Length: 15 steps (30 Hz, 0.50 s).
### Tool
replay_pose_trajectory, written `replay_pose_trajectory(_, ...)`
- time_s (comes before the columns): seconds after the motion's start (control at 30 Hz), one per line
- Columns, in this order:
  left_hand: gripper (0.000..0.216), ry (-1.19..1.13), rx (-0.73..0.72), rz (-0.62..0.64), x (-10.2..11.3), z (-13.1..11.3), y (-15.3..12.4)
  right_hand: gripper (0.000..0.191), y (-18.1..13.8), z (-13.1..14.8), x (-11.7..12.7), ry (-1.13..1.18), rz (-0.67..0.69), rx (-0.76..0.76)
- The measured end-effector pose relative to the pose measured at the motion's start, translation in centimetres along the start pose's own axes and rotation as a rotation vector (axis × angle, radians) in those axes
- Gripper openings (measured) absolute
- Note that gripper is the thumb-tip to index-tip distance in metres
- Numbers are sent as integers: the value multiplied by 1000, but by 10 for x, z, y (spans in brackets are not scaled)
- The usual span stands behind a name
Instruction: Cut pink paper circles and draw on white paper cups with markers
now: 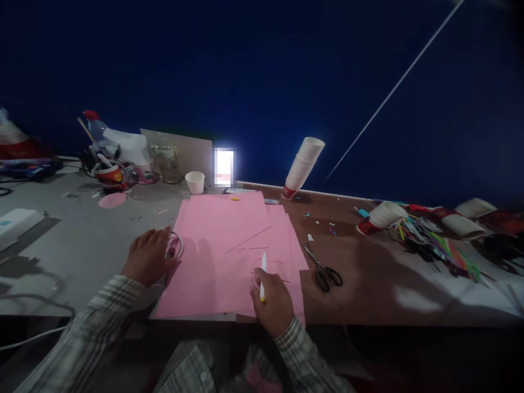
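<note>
My left hand (pixel 148 255) is closed around a pink paper cup (pixel 175 246) with a round white rim; the hand hides most of it. They are at the left edge of large pink paper sheets (pixel 213 278), which lie stacked on the table. In my right hand (pixel 275 303) is a white marker (pixel 263 273) with a yellow end, held over the lower right of the top sheet. Several thin drawn lines (pixel 249 240) cross the paper around it. Black-handled scissors (pixel 321 270) lie open to the right of the sheets.
Behind the paper stand a white paper cup (pixel 195 182) and a tall, leaning stack of cups (pixel 303 166). A glass jar (pixel 167 164) is at the back left. Further right are another cup stack (pixel 381 217) and a pile of colourful strips (pixel 440 245). A white box (pixel 18 229) sits far left.
</note>
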<state>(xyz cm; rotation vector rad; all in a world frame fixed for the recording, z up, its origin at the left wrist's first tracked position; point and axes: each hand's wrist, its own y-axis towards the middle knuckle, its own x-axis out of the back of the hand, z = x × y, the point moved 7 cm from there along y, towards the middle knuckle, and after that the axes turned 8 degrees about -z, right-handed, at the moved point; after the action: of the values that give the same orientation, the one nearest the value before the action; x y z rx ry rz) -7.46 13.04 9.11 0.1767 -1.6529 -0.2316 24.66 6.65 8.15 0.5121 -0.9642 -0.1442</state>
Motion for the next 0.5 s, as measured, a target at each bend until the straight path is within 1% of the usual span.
replay_pose_trajectory(0.13,76,-57,11,-42,-9,6,-5,40,-3,5,-13,34,-26,-71)
replay_pose_trajectory(0.2,75,-83,22,-66,-11,9,-6,38,-1,4,-17,95,-45,-136)
replay_pose_trajectory(0.3,73,-109,24,-111,-14,11,-5,24,5,1,-20,247,-59,-274)
replay_pose_trajectory(0.37,69,-150,-8,-153,-14,10,-5,17,9,-1,-19,368,-70,-359)
replay_pose_trajectory(0.43,63,-242,-64,-195,-11,4,-7,17,14,-1,-14,489,-91,-399)
replay_pose_trajectory(0.5,60,-374,-99,-219,-3,-5,-9,22,21,0,-8,596,-97,-394)
